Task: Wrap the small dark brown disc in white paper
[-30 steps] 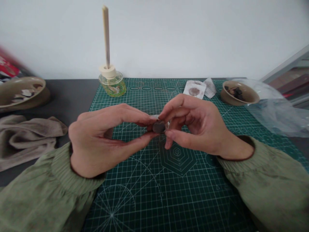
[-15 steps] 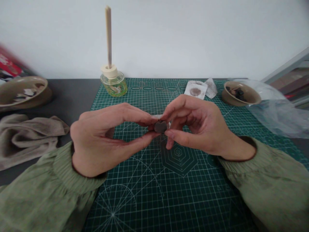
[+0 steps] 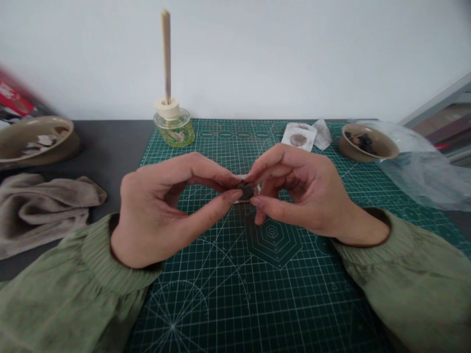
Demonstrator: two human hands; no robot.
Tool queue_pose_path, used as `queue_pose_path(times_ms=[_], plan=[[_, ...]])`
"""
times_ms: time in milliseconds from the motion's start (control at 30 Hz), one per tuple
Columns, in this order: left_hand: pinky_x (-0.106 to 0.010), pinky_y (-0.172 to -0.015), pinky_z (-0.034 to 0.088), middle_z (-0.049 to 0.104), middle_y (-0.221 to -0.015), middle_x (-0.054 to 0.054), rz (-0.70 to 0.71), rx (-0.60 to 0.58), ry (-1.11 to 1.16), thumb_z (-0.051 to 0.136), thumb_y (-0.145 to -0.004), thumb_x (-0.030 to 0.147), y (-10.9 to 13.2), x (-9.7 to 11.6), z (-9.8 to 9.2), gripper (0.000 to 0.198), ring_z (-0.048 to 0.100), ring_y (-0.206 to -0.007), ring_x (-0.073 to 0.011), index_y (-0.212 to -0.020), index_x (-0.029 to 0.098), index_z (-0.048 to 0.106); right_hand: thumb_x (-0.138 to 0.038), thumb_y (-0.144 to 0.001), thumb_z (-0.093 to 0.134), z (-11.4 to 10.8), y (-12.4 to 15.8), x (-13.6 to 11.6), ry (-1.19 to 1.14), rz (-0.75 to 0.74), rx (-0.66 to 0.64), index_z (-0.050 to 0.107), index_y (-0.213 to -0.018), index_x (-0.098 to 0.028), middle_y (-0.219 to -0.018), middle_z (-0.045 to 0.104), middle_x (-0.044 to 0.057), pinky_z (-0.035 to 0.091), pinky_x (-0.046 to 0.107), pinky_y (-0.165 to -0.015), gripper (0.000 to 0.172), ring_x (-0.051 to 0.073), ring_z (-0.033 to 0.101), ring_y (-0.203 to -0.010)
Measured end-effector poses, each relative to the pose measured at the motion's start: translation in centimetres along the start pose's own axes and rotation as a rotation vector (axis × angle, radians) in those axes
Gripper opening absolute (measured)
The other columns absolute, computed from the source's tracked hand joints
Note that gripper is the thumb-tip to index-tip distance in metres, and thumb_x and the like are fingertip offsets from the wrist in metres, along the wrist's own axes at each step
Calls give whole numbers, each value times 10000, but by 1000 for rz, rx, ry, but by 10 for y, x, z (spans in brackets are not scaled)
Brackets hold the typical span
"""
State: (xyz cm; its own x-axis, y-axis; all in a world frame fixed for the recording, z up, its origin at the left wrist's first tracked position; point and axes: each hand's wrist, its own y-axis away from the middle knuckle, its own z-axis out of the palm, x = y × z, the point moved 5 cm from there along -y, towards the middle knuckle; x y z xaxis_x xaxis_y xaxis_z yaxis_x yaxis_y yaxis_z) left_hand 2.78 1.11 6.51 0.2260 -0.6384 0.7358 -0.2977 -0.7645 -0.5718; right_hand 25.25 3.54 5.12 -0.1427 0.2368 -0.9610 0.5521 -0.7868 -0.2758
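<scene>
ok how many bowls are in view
2. One bowl is at the left edge, beyond the crumpled cloth, partly cut off; the other bowl sits at right on the green mat, beside the clear plastic. Others could be hidden.

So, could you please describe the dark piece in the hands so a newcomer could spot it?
Over the green mat, the left hand and right hand meet. Between them is the piece, small and roundish. Dark bits also lie in the bowl at far right, but this one is held between fingers and thumbs.
</scene>
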Motion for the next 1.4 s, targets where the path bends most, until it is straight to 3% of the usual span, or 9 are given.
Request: queue_pose_path(times_ms=[267, 533, 800, 967, 1133, 1267, 1400], plan=[[-396, -925, 844, 943, -1173, 31, -20, -38, 69, 998, -1030, 164, 1, -6, 6, 284, 927, -1019, -224, -1216, 347, 884, -83, -922, 1099, -1, 0, 1, -29, 0, 18, 850, -1177, -232, -954, 900, -49, 666, 206, -562, 386, 173, 930, -706], [-334, -950, 841, 944, -1185, 28, 11, -48, 66, 999, -1048, 158, 2, -9, 3, 277, 939, -1037, -193, -1232, 326, 878, -208, -939, 1123, -1, 0, 2, -7, 8, 14, 832, -1187, -223, -973, 898, -25, 662, 218, -557, 383, 177, 913, -695], [-395, -929, 838, 944, -1168, 36, -24, -27, 26, 982, -1048, 185, 3, -6, 5, 257, 944, -1013, -227, -1206, 353, 868, -167, -947, 1108, -3, 0, 3, -21, 12, -9, 846, -1224, -243, -933, 887, -32, 680, 250, -574, 389, 197, 918, -712], [-430, -924, 848, 952, -1164, 9, -43, -23, 1, 1002, -1082, 304, 3, -7, 3, 174, 951, -1005, -252, -1190, 350, 873, -234, -949, 1118, -4, 1, 4, 9, 19, 1, 843, -1202, -247, -880, 863, -40, 661, 264, -569, 374, 189, 877, -678], [-399, -966, 850, 947, -1186, -2, -52, -51, 28, 1005, -1081, 268, 2, -13, 4, 184, 931, -1029, -228, -1212, 332, 894, -206, -941, 1105, -4, -1, 5, 36, -12, 11, 854, -1188, -238, -1036, 906, -4, 648, 260, -585, 354, 157, 847, -701], [-454, -1093, 829, 939, -1307, -53, -72, -107, -76, 952, -1111, 317, 2, -23, 5, 257, 929, -1137, -271, -1354, 295, 871, -263, -976, 1053, -8, -2, 3, 213, -30, 61, 860, -1179, -230, -1112, 912, 33, 589, 283, -569, 282, 143, 769, -694], [-583, -1251, 759, 909, -1471, -101, 17, -219, -356, 839, -1139, 365, 2, -30, 7, 367, 892, -1360, -372, -1497, 285, 837, -227, -989, 906, -14, -4, 0, 664, -132, 56, 864, -1128, -227, -1035, 865, 27, 528, 331, -653, 144, 155, 663, -717]])
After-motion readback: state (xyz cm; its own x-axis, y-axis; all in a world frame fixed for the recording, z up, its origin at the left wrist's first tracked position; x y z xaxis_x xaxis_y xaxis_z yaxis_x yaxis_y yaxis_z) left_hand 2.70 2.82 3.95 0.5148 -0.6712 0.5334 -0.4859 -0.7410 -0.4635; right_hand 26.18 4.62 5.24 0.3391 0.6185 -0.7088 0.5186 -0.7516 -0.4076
